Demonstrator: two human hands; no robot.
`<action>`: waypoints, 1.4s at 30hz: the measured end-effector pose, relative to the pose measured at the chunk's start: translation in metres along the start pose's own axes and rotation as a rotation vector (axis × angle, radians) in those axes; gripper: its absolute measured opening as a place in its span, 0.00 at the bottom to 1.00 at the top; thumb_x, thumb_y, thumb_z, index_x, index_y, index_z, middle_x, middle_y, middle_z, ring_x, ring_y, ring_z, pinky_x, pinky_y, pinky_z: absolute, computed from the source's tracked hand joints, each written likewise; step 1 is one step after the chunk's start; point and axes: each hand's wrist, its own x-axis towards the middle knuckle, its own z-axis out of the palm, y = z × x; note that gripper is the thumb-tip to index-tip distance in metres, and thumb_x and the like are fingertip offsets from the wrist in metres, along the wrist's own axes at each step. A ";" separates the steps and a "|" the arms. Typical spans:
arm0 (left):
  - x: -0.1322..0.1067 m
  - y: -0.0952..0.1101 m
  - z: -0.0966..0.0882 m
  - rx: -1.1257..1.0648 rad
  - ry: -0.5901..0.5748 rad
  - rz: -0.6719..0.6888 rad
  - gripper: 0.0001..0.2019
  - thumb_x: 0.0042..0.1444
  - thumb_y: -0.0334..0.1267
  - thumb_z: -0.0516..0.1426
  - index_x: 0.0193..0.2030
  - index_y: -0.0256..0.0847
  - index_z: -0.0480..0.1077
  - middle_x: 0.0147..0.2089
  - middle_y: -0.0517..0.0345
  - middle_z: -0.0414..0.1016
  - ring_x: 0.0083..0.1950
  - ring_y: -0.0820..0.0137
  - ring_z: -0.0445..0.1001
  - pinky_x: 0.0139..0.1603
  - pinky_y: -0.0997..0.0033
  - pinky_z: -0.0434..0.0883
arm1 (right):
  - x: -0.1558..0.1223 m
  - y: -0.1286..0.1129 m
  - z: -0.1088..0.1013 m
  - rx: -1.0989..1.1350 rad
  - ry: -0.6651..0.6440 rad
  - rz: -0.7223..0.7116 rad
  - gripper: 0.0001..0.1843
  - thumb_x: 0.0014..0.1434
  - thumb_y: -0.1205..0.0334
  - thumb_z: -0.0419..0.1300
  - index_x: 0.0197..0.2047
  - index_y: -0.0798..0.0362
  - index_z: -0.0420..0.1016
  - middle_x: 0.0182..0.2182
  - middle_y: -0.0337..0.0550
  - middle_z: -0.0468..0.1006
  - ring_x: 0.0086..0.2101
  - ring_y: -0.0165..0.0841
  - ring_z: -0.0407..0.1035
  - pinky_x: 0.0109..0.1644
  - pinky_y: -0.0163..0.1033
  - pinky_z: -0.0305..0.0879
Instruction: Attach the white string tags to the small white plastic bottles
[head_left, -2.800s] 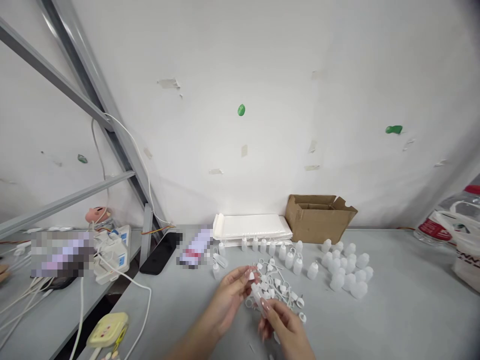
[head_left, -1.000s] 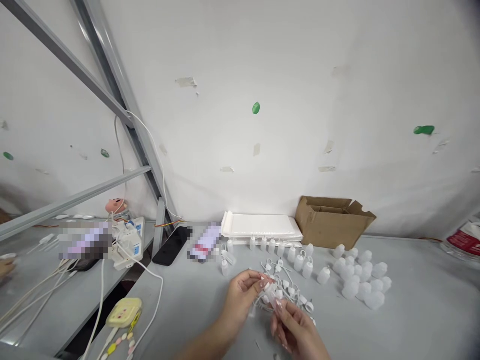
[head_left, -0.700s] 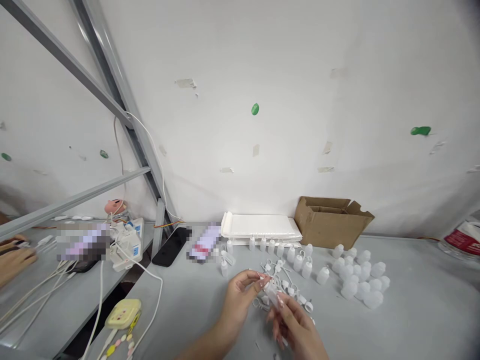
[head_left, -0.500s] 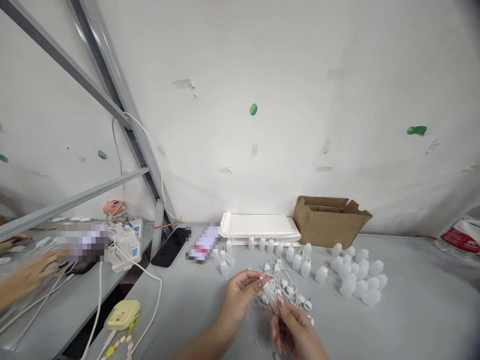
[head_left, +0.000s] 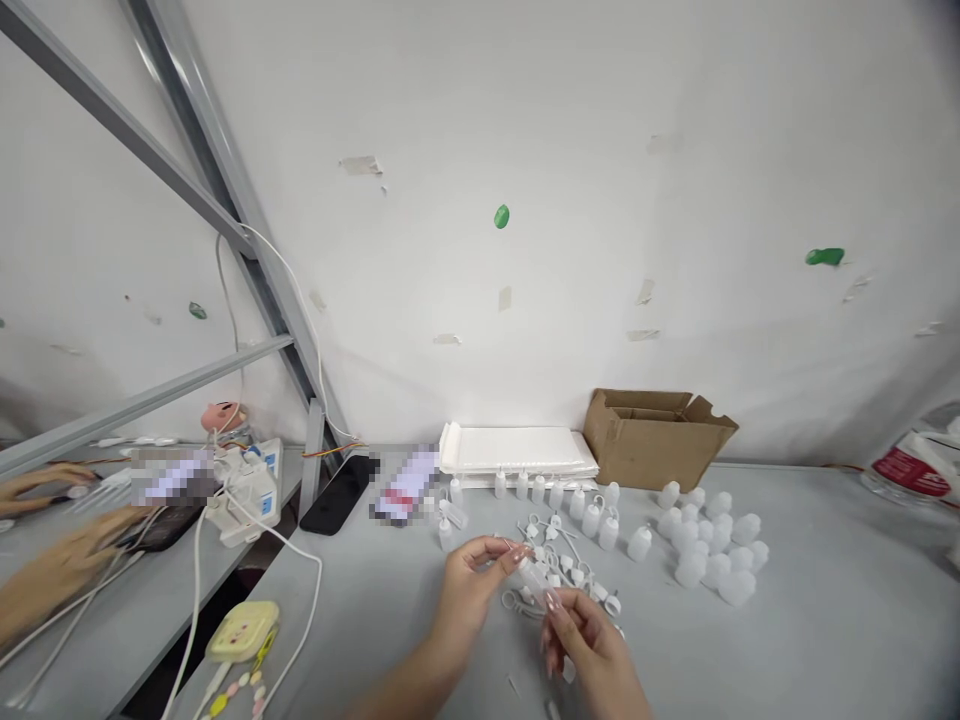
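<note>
A small translucent plastic bottle (head_left: 535,578) is held tilted between my two hands. My left hand (head_left: 474,590) pinches its upper, cap end between thumb and fingertips. At the lower end, my right hand (head_left: 589,640) grips it with thumb and fingers closed. The fingers hide both ends, so I cannot tell how the cap sits. Just behind my hands lies a loose heap of white caps with ring straps (head_left: 574,575). Capped bottles (head_left: 591,520) stand in a loose row beyond the heap, and one more capped bottle (head_left: 640,543) stands to its right.
Uncapped bottles (head_left: 690,568) cluster at the right. A white padded stack (head_left: 517,450) and a cardboard box (head_left: 652,440) are against the wall. Leftward lie a black phone (head_left: 341,495), a yellow case (head_left: 244,630), cables and a power strip (head_left: 247,500). A co-worker's hands (head_left: 67,560) are far left.
The bottle stays in both my hands, which have shifted only slightly. The view has moved a little. More of the co-worker's hands shows at the left.
</note>
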 end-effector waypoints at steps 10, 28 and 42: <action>-0.002 0.006 -0.002 -0.083 -0.082 -0.066 0.12 0.40 0.43 0.64 0.26 0.36 0.73 0.35 0.50 0.79 0.41 0.62 0.74 0.46 0.66 0.66 | -0.006 -0.006 0.005 -0.026 0.012 -0.008 0.24 0.46 0.41 0.61 0.33 0.55 0.73 0.21 0.41 0.72 0.18 0.29 0.63 0.23 0.34 0.59; -0.001 0.002 -0.005 -0.048 -0.203 0.063 0.07 0.42 0.39 0.63 0.24 0.38 0.72 0.31 0.54 0.78 0.38 0.64 0.74 0.44 0.67 0.66 | -0.004 -0.001 0.005 0.187 -0.129 0.120 0.26 0.46 0.37 0.58 0.23 0.55 0.68 0.13 0.35 0.64 0.12 0.24 0.55 0.16 0.30 0.51; 0.002 0.007 -0.006 -0.299 -0.320 -0.368 0.27 0.51 0.55 0.52 0.49 0.36 0.67 0.46 0.43 0.75 0.46 0.59 0.74 0.49 0.59 0.66 | 0.002 -0.001 0.004 0.308 -0.176 0.228 0.29 0.43 0.37 0.61 0.14 0.57 0.66 0.08 0.37 0.62 0.09 0.21 0.52 0.13 0.28 0.46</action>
